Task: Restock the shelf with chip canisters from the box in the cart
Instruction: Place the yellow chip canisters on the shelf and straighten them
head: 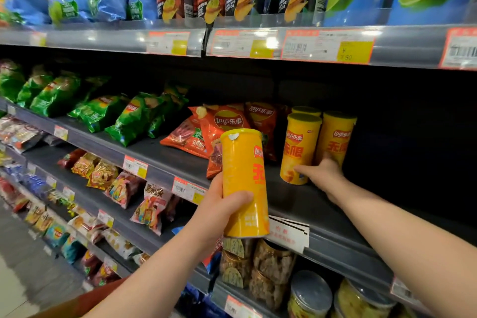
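Note:
My left hand [219, 210] grips a yellow chip canister [244, 183] upright, in the air just in front of the middle shelf [304, 204]. Three more yellow canisters stand on that shelf to the right: a front one [299, 148], one beside it [335, 137] and one behind [305, 110] that is mostly hidden. My right hand [321, 173] reaches between the two front canisters; its thumb touches the front one and its fingers curl round the base of the right one. The cart and box are out of view.
Red chip bags [222, 126] lie left of the canisters, green bags [129, 116] further left. The shelf right of the canisters is dark. The upper shelf [258, 44] holds tall bags. Clear snack jars [271, 266] stand on the shelf below.

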Demonstrator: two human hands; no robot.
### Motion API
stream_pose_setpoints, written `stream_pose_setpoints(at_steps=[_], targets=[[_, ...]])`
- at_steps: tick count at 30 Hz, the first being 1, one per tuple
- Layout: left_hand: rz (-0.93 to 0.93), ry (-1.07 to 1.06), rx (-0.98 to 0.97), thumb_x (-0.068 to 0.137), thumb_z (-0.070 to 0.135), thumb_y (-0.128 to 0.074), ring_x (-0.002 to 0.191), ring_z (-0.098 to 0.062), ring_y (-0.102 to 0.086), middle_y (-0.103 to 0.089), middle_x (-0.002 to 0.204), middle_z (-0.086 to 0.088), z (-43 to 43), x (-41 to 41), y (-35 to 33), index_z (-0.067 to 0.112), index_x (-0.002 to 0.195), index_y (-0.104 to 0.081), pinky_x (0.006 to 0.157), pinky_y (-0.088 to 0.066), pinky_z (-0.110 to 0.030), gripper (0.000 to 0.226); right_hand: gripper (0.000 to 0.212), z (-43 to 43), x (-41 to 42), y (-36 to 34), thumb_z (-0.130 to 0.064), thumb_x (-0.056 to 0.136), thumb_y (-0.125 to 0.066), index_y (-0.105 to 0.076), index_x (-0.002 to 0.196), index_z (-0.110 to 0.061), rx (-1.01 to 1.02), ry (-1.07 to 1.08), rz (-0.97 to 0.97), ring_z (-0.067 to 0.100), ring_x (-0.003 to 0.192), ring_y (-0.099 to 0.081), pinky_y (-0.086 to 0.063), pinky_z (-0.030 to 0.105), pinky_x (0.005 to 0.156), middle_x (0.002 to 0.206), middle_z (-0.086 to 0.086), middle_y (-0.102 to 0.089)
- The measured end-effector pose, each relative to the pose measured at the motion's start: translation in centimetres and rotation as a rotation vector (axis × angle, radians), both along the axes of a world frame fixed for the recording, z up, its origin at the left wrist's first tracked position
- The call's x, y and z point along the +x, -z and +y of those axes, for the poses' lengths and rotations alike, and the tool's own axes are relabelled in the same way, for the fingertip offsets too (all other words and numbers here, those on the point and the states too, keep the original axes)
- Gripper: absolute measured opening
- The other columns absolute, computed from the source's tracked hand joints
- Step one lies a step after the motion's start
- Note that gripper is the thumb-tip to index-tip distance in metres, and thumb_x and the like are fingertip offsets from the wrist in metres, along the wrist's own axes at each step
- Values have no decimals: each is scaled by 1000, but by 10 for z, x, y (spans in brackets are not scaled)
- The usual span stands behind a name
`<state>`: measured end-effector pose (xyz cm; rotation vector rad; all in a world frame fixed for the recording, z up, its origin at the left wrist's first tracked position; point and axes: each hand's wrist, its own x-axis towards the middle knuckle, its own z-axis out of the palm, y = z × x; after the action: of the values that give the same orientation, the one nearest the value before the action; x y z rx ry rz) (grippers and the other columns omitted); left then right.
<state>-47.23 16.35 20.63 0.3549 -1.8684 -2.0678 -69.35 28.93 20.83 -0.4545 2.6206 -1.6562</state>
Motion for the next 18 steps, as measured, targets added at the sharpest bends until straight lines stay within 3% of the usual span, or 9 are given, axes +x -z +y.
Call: stream_pose_setpoints(at_steps=[3, 5, 8, 12, 15, 18], targets=[[17, 58, -14, 59, 33, -68, 97, -20, -66, -64, 113, 1, 5, -9, -3, 32, 124, -44, 73, -54, -32, 69, 54, 11, 22, -10, -31, 80, -74, -50, 125, -14, -33, -25, 70, 24, 113, -55, -45, 32, 87, 121, 4, -55], [37, 111, -22, 61, 31, -67, 97, -18, -66, -65, 112, 3, 12, -17, -5, 33, 123, -45, 75, -54, -31, 66, 40, 21, 47, -24, -40, 86, -64, -55, 118, -18, -97, -205, -25, 20, 112, -56, -46, 31, 87, 118, 0, -58], [73, 196, -27, 53, 36, -74, 98, -16, -67, -67, 111, 5, 25, -31, -7, 37, 119, -48, 78, -55, -33, 71, 57, 37, 81, -41, -53, 74, -57, -53, 124, -24, -212, -551, -336, 16, 111, -61, -49, 38, 96, 120, -1, -65], [101, 253, -123, 52, 42, -70, 103, -13, -65, -65, 116, 6, 42, -46, -9, 37, 128, -46, 88, -53, -36, 79, 76, 54, 85, -41, -51, 67, -77, -45, 131, -23, -123, -563, -263, 16, 112, -61, -50, 40, 97, 123, -2, -62], [72, 169, -418, 66, 46, -63, 111, -4, -56, -55, 123, 17, 46, -51, -8, 39, 141, -34, 92, -48, -28, 81, 85, 66, 75, -41, -51, 56, -79, -46, 130, -28, -126, -415, -171, 16, 114, -59, -47, 43, 100, 126, -3, -61], [61, 21, -1073, 69, 66, -45, 118, -10, -46, -50, 124, 11, 34, -58, 7, 30, 135, -43, 96, -40, -30, 76, 70, 74, 59, -37, -34, 71, -79, -44, 131, -25, -185, -244, -122, 18, 113, -57, -46, 45, 100, 128, -1, -58]])
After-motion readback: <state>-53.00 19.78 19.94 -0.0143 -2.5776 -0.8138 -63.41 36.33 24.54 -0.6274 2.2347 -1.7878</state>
